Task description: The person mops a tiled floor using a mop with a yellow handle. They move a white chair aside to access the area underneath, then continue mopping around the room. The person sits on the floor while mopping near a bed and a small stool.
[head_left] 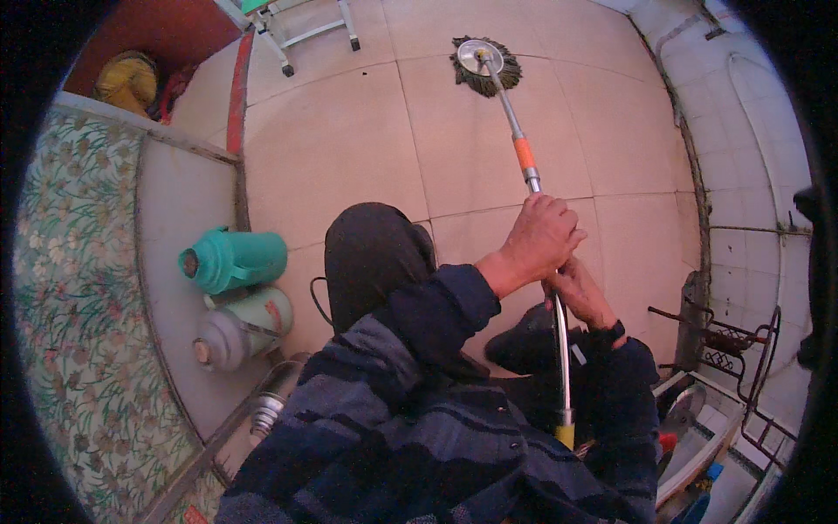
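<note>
A round-headed floor mop [512, 118] stretches away from me, its dark string head [486, 68] lying on the tiled floor at the far end. The handle is shiny metal with an orange collar and a yellow end near my body. My left hand [539, 237] is wrapped round the shaft just below the collar. Close beneath it, my right hand [580, 293] grips the same shaft, a dark band on its wrist. Parts of the fingers of both hands are hidden where they overlap.
Two thermos flasks, one teal [240, 259] and one pale green [249, 327], stand at the left beside a flower-patterned surface [78, 288]. A dark metal rack [729, 341] is by the right wall. Far left are stool legs [314, 33] and a yellow bundle [127, 83].
</note>
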`<action>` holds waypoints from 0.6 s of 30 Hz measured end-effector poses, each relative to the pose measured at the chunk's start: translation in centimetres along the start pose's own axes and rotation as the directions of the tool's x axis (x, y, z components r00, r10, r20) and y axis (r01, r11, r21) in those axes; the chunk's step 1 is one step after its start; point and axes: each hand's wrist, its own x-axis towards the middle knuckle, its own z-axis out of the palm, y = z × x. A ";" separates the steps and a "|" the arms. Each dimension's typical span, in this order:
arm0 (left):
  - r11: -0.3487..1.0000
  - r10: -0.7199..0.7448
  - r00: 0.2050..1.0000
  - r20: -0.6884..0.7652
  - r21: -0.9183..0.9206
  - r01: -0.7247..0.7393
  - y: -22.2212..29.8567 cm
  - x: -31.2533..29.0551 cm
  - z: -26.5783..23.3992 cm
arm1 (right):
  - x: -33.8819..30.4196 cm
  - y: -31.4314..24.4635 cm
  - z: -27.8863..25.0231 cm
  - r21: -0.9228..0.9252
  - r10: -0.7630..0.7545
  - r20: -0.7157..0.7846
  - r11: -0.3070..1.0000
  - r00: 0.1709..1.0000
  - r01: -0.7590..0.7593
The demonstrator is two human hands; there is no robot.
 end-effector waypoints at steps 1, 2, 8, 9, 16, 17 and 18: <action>1.000 0.007 0.999 0.042 -0.003 -0.007 0.2 -0.2 0.2 | -2.0 -0.2 0.5 0.037 0.001 0.001 0.999 1.000 -0.001; 1.000 0.011 0.995 0.094 -0.005 -0.010 0.4 -0.4 0.4 | -3.8 -0.2 1.1 0.092 -0.055 0.023 0.994 0.998 0.053; 0.996 0.068 0.955 0.289 -0.067 -0.050 1.9 -1.6 1.9 | -13.8 1.1 4.1 0.161 0.144 0.111 0.974 0.983 -0.161; 0.992 0.106 0.953 0.283 -0.094 -0.082 2.1 -1.8 2.0 | -15.4 1.3 4.7 0.196 0.144 0.131 0.966 0.981 -0.168; 0.972 0.186 0.946 0.267 -0.189 -0.138 3.6 -1.4 1.1 | -21.1 1.9 7.4 0.272 0.226 0.220 0.920 0.949 -0.282; 0.971 0.194 0.944 0.268 -0.189 -0.146 3.8 -1.3 0.9 | -20.8 1.9 7.5 0.258 0.229 0.222 0.924 0.948 -0.284; 0.967 0.211 0.946 0.247 -0.194 -0.165 4.0 -1.3 0.8 | -20.3 1.9 7.5 0.253 0.247 0.230 0.919 0.941 -0.303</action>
